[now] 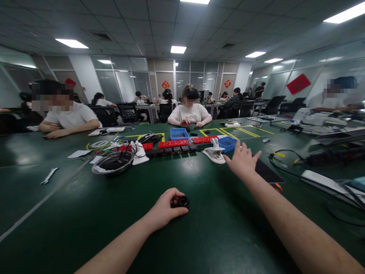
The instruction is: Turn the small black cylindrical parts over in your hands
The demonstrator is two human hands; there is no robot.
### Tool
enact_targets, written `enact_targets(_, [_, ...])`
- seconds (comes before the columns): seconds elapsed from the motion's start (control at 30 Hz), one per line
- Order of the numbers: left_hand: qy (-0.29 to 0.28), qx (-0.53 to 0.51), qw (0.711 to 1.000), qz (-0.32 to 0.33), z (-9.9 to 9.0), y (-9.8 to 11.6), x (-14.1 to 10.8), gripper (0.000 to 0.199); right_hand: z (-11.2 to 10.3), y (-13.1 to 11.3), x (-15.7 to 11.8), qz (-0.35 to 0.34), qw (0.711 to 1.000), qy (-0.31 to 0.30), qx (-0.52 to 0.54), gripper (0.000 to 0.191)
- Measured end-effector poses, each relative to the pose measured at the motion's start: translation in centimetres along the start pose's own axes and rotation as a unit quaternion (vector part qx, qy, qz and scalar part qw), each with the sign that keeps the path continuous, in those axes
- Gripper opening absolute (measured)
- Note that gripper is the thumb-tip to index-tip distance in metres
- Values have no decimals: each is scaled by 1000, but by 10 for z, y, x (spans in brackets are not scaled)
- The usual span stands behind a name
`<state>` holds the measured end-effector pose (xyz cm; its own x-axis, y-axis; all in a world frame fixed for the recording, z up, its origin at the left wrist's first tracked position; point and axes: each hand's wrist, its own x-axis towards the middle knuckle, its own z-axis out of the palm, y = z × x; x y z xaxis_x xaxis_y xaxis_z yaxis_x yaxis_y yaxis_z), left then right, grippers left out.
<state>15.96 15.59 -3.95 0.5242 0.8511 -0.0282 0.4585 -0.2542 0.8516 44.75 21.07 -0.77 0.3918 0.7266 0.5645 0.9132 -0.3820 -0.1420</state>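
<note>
Near the middle of the green table [114, 217], my left hand [167, 207] is closed round a small black round part [183, 201] with a hole in its top. Farther forward and to the right, my right hand [243, 160] is stretched out with its fingers spread and nothing visible in it. Its fingertips are close to a blue bin [227, 143], whose contents cannot be made out. Just left of that hand stands a white clamp-like stand [214, 153]. A dark flat panel [266, 171] lies partly behind my right wrist.
Red and black power strips [173, 143] run across the table beside another blue bin [179, 134]. A metal bowl [112, 163] with dark items, cables and a wrench [49, 176] are at left. Cables and a white device [327, 184] lie at right. People sit around the table.
</note>
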Motion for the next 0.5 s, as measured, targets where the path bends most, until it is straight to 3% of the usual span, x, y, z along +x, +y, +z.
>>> enact_targets(0.07, [3,-3,1000,3,1,-1,0,29,12,20,5,38,998,-16,-47,76])
enact_targets(0.13, [3,-7,1000,4,1,-1,0,29,19,31,8,75,993,-80,-45,74])
enact_targets(0.2, [2,-9,1000,2,1,0,0,28,18,30,7,73,994,-75,-27,71])
enact_targets(0.27, [1,-8,1000,-2,1,1,0,28,9,16,4,22,1000,-14,17,65])
enact_targets(0.33, [0,-4,1000,-5,1,2,0,28,-4,-6,-5,-77,989,-28,121,53])
enact_targets(0.37, [0,-3,1000,-5,1,2,0,28,-10,-18,-12,-136,967,-100,192,45])
enact_targets(0.4, [0,-2,1000,-5,1,1,0,29,-14,-29,-20,-194,924,-201,262,37])
enact_targets(0.47, [3,0,1000,0,2,0,1,29,-18,-48,-39,-282,788,-409,362,34])
enact_targets(0.5, [5,3,1000,5,2,-1,1,28,-19,-54,-48,-304,726,-474,394,37])
